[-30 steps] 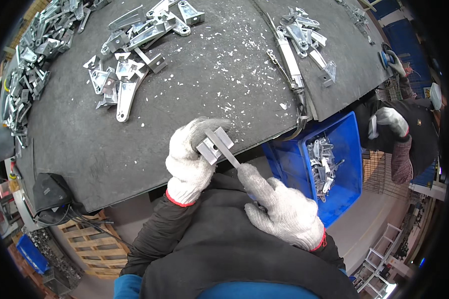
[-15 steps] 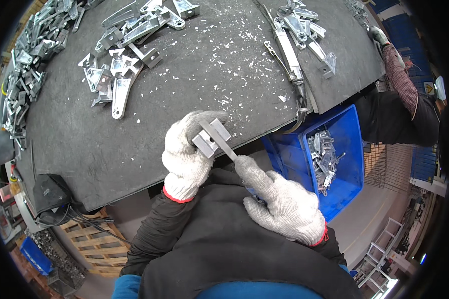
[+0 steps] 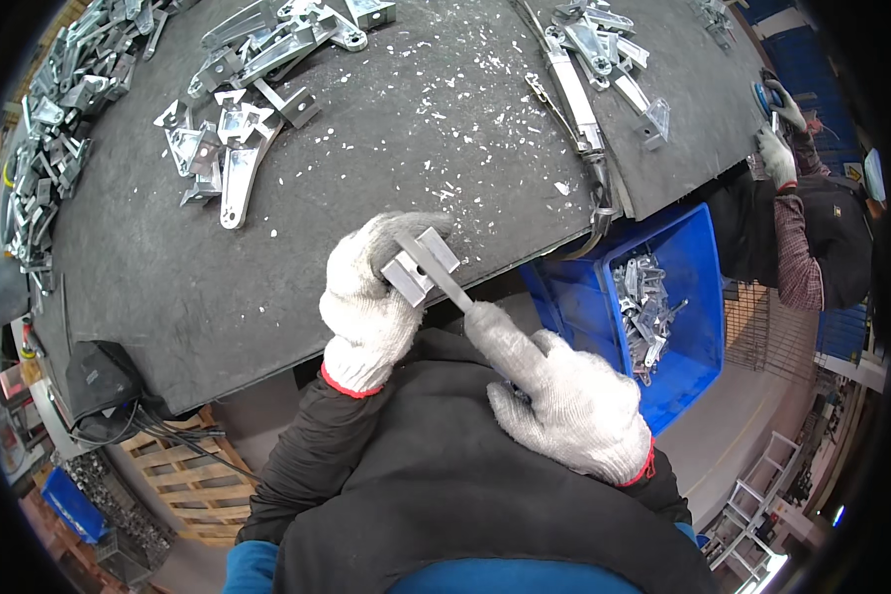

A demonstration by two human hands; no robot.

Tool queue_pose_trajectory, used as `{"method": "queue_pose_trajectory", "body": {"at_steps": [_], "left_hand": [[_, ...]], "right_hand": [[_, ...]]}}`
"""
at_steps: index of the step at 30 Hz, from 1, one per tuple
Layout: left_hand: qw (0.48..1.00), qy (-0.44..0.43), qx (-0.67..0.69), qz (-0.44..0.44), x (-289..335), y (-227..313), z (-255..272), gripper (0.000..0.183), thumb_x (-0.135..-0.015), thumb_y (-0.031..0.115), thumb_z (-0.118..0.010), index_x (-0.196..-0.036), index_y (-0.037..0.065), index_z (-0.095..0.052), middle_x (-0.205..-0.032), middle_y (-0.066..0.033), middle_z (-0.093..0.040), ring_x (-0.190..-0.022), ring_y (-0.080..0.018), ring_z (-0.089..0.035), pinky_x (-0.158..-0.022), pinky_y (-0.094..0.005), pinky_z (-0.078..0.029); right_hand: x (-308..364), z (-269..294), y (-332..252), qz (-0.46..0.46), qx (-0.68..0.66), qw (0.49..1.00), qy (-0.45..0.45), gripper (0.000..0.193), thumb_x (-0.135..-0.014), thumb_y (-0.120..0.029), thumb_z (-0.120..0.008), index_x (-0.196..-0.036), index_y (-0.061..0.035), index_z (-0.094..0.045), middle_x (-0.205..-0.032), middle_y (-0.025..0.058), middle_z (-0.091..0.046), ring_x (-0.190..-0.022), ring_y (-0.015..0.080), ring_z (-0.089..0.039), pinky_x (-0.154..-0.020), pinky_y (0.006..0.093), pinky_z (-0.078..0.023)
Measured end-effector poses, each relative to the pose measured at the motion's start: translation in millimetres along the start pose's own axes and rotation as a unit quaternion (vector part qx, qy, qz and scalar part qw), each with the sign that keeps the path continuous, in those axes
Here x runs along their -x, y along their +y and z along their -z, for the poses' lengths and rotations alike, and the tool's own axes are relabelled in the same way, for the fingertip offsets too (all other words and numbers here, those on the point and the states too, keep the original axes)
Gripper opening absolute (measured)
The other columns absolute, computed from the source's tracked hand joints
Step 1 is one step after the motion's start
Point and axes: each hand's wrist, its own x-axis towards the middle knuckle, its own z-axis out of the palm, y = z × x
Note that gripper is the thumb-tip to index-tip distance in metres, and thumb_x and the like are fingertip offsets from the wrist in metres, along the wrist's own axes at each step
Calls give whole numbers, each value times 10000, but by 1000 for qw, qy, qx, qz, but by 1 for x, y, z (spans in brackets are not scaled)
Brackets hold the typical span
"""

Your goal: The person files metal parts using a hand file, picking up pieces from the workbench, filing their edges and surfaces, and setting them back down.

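My left hand (image 3: 369, 297), in a white knit glove with a red cuff, is closed around a silver metal bracket (image 3: 407, 281) just over the table's front edge. The bracket's flanged end faces up; the rest is hidden by the glove and fingers. My right hand (image 3: 569, 401), gloved the same way, grips a narrow flat file (image 3: 446, 284) with its index finger stretched along it. The file lies slantwise across the bracket's flanged end. Its handle is hidden inside the right hand.
Loose brackets (image 3: 243, 163) lie on the dark table (image 3: 396, 178) among metal shavings, with a larger heap (image 3: 45, 188) at far left. An air-tool-like white rod (image 3: 571, 99) lies farther off. A blue bin (image 3: 703, 297) of brackets stands right. A co-worker's gloved hand (image 3: 777, 156) shows at far right.
My hands have barely shifted, and the file stays across the bracket with only a slight move. The co-worker has turned, and both of that person's gloved hands now show, close together at a tool.
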Motion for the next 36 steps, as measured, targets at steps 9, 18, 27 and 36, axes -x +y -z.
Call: {"method": "queue_pose_trajectory", "body": {"at_steps": [9,18,27,36], "left_hand": [[999,27,42,-11,3,-6,-4,289,-820,71,-704,-1097,4,-754,-1027,-119,-760,-894,-231,-730,-811,-331,-568],[998,-2,54,26,1,1,-1,306,-854,85,-696,-1139,-21,-729,-1046,-128,-751,-932,-208,-728,-832,-326,-575],[992,21,120,34,7,-3,-2,288,-913,56,-634,-1169,-56,-704,-1133,-144,-739,-1028,-224,-719,-898,-336,-581],[994,21,107,15,6,0,-1,297,-874,-9,-650,-1158,-55,-718,-1124,-162,-738,-1021,-234,-719,-894,-334,-586]], "right_hand": [[-1,1,0,4,27,1000,-14,669,-893,-255,-714,-1528,-304,-506,-886,147,-644,-707,370,-709,-614,487,-576],[-2,-4,1,8,75,995,61,668,-889,-249,-716,-1511,-393,-517,-880,139,-641,-635,357,-695,-564,476,-579],[-3,3,39,131,-229,964,-33,729,-922,-102,-714,-1565,22,-393,-1559,211,-502,-1331,311,-604,-1058,382,-520],[-17,-2,42,161,-351,916,-108,823,-895,-108,-725,-1612,-11,-333,-1521,204,-539,-1326,279,-599,-1115,370,-455]]}}
